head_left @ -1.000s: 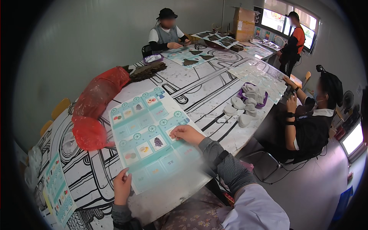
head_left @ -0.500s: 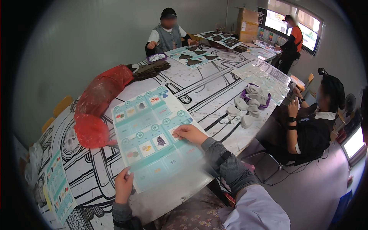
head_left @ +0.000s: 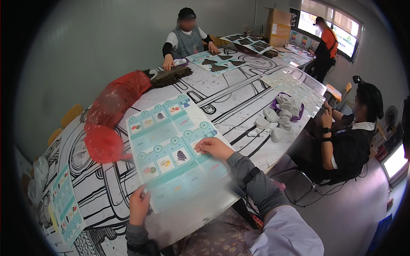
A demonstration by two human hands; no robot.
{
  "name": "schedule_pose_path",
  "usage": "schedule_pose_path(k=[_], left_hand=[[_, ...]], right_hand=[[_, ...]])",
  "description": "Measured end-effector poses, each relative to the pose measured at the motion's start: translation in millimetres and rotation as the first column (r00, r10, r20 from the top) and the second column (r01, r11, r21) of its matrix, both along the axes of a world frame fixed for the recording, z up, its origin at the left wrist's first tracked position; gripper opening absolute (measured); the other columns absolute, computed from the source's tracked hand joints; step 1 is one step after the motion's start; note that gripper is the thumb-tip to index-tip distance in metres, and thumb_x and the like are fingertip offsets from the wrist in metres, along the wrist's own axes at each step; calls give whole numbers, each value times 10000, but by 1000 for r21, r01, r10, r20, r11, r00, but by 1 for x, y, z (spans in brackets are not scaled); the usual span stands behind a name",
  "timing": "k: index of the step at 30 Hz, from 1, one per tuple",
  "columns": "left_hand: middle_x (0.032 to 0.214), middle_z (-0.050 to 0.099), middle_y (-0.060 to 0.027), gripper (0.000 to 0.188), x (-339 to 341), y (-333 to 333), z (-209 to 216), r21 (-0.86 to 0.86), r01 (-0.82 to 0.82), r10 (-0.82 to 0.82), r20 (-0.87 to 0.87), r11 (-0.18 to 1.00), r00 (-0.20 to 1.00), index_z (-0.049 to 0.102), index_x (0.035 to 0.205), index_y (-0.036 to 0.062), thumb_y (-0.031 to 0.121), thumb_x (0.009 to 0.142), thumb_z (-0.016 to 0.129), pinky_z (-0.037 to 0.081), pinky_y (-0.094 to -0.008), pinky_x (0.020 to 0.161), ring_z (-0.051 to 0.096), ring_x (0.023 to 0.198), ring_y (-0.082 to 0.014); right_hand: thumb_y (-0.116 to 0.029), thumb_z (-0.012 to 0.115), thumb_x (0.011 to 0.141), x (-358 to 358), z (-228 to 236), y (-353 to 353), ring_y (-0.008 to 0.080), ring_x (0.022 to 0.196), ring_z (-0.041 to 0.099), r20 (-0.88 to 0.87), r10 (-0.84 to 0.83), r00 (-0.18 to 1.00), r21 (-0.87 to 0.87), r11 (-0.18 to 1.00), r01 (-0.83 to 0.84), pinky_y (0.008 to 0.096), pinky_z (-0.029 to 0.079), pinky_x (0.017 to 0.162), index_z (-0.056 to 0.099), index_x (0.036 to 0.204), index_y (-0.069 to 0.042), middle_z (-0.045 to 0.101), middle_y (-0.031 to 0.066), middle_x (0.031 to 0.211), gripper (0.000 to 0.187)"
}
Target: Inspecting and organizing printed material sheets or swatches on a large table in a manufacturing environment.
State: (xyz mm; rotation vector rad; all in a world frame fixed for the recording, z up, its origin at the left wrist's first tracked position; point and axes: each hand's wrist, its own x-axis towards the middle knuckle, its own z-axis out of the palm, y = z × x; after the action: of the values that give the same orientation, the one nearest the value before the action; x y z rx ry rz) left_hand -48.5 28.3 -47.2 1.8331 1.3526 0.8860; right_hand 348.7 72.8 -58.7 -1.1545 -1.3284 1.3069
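Observation:
A large pale-green sheet [head_left: 167, 176] with train-like rows of wheels and fruit pictures lies on the table in front of me. My left hand [head_left: 139, 205] pinches its near left edge between thumb and fingers. At the right end of the nearer picture row, my right hand [head_left: 215, 148] has its fingertips closed on a small white picture card [head_left: 197, 145], which they partly cover. Beside it in that row lie a grape card [head_left: 181, 156] and a yellow fruit card [head_left: 165, 164]. Glare blurs the sheet's near right corner.
Left of the sheet lies a red plastic bag [head_left: 114, 100], with dark bark-like pieces [head_left: 171, 77] behind it. Grey-white pieces fill and surround a purple basket [head_left: 302, 112]. Another printed sheet [head_left: 66, 209] is at far left. Co-workers sit across [head_left: 188, 42] and at right [head_left: 356, 136].
My hands keep their places on the sheet; the view has shifted slightly. The co-worker across has lowered a hand to the dark bark-like pieces. The seated person at right has moved their hands.

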Motion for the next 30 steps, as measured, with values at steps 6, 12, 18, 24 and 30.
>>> schedule_pose_path(k=[6, 12, 18, 24, 30], left_hand=[[740, 460, 48, 313, -3, 2, -2, 9, 31, -31, -14, 999, 999, 619, 1179, -32, 35, 874, 640, 352, -195, 552, 403, 621, -35], [742, 456, 45, 315, -2, -1, 1, -22, 23, -23, -15, 999, 1000, 620, 1181, -28, 41, 875, 641, 357, -197, 566, 402, 628, -43], [745, 438, 46, 316, 3, -3, 8, -16, 15, -16, -47, 1000, 999, 625, 1177, -26, 44, 870, 647, 359, -202, 585, 390, 647, -53], [746, 441, 47, 320, -1, -1, 3, -1, 19, -19, -57, 1000, 998, 626, 1179, -24, 38, 866, 651, 351, -199, 577, 385, 642, -47], [738, 442, 50, 317, 2, -1, 5, 0, 20, -20, -56, 1000, 998, 626, 1178, -29, 37, 869, 648, 345, -196, 561, 381, 627, -41]], right_hand=[[-72, 524, 954, -1, -2, 1, 117, 846, 596, -39, -16, 999, 12, 1000, 16, 252, 491, 774, 634, 1003, 9, 675, 58, 960, 146], [-74, 518, 959, -2, 0, 0, 119, 858, 600, -29, -16, 999, 5, 1000, 17, 256, 491, 781, 632, 1014, 7, 675, 62, 970, 150], [-68, 511, 960, -1, 1, -1, 121, 870, 604, -12, -17, 1000, -8, 1000, 17, 257, 491, 778, 629, 1024, 10, 675, 63, 972, 155], [-67, 512, 959, -2, 1, 0, 116, 843, 593, -34, -14, 999, -7, 1000, 13, 251, 489, 770, 627, 1020, 13, 673, 60, 966, 152], [-65, 512, 958, -1, 0, 0, 113, 836, 589, -20, -14, 1000, -8, 1000, 13, 249, 489, 767, 629, 1013, 11, 671, 58, 962, 150]])
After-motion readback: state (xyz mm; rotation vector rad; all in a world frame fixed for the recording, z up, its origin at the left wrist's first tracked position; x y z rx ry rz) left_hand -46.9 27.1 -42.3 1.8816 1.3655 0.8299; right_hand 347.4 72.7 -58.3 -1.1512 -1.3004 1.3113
